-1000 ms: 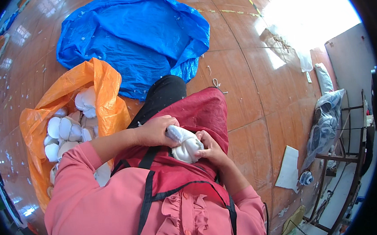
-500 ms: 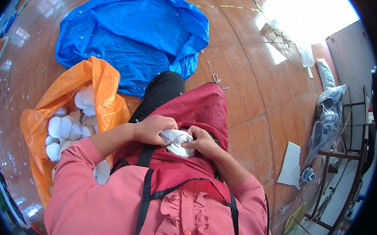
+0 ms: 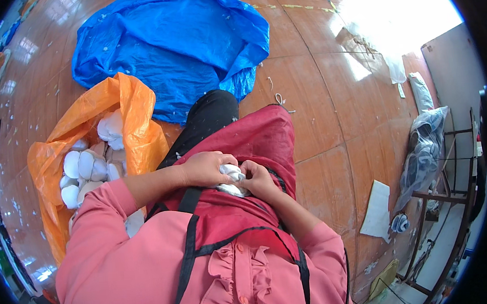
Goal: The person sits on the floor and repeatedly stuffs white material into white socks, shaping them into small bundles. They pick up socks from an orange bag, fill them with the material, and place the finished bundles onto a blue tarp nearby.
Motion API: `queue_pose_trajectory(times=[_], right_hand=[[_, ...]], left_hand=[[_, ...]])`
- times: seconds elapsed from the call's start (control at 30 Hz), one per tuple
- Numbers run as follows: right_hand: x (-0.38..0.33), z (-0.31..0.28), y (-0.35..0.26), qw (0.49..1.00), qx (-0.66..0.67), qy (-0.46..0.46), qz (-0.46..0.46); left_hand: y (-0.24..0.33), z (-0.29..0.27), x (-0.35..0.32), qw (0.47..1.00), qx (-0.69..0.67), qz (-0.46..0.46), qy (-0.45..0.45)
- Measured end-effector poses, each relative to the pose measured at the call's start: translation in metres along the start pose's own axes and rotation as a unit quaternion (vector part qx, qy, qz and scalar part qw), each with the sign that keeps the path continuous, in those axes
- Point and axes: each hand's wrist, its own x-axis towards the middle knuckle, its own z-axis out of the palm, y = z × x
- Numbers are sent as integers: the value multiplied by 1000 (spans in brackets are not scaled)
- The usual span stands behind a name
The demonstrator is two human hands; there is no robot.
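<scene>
A soft white folded piece (image 3: 233,187), like bunched cloth or padding, lies over the dark red apron (image 3: 253,134) on my lap. My left hand (image 3: 205,169) is closed on its upper left side, the back of the hand hiding part of it. From the right, my right hand (image 3: 258,181) pinches the same piece between thumb and fingers. On my left an orange bag (image 3: 139,111) gapes, holding several white rounded cup-shaped pads (image 3: 90,165). Both hands are close together, nearly touching across the piece.
Beyond my knees a large blue plastic sheet or sack (image 3: 162,44) spreads over the reddish-brown floor (image 3: 320,197). To the right are a white flat sheet (image 3: 375,208), a clear plastic bag (image 3: 422,153) with dark contents, and a metal frame (image 3: 447,197).
My left hand has shifted slightly right and down over the white piece, covering more of it. The piece looks more compact, with its swirled folds pressed together. The right hand still grips it.
</scene>
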Motion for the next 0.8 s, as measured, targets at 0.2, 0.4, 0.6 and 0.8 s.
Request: queue_pose_trajectory(times=[0.2,0.4,0.6,0.8], right_hand=[[-15,-14,-1,994,58,-93,-20],[-7,-10,-4,995,-54,-43,-77],[-5,-12,-5,994,71,-79,-38],[5,6,0,995,45,18,-84]], left_hand=[[3,11,-6,994,76,6,73],[-2,10,6,998,20,-45,27],[-22,0,5,975,-216,-34,-45],[-12,18,-1,979,-94,0,182]])
